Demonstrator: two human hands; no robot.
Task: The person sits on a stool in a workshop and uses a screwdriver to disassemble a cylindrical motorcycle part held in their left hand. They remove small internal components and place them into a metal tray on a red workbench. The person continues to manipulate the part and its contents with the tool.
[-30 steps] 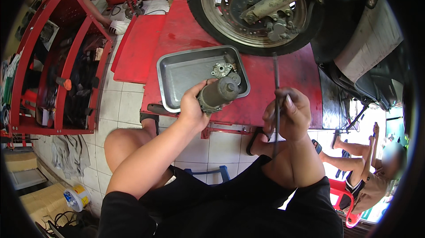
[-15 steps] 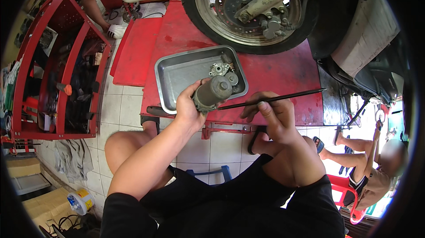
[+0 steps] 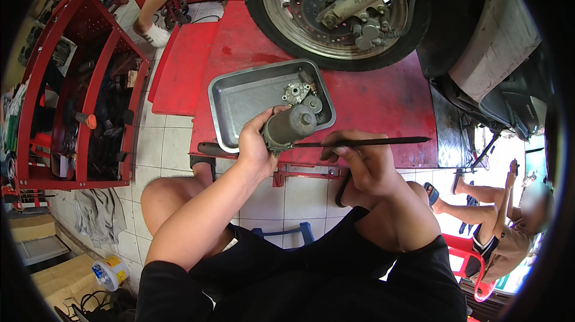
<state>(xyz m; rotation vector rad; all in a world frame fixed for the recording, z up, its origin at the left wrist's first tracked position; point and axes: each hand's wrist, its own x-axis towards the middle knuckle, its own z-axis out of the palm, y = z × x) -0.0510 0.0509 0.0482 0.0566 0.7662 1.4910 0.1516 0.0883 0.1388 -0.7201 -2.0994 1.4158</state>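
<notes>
My left hand point(image 3: 256, 145) is closed around a dark grey, grimy metal cylinder point(image 3: 292, 125), shaped like a small motor housing, with a round boss on its end. It is held above the near right corner of a metal tray point(image 3: 239, 91). In my right hand point(image 3: 365, 163), pinched between thumb and fingers, is a long thin dark rod point(image 3: 401, 140). It lies nearly level, its left end against or just behind the cylinder's lower side; I cannot tell which. Small metal parts point(image 3: 297, 92) lie in the tray's right end.
The tray stands on a red bench point(image 3: 383, 97), with a dark tool handle point(image 3: 211, 149) at its near edge. Beyond is a motorcycle wheel point(image 3: 263, 19). A red tool rack point(image 3: 90, 100) stands at left. One person walks behind the bench; another person point(image 3: 509, 232) sits at right.
The rod has tilted from slanting up rightward to almost level, and my right hand has shifted slightly left. The cylinder has barely moved. The far person's legs have changed position.
</notes>
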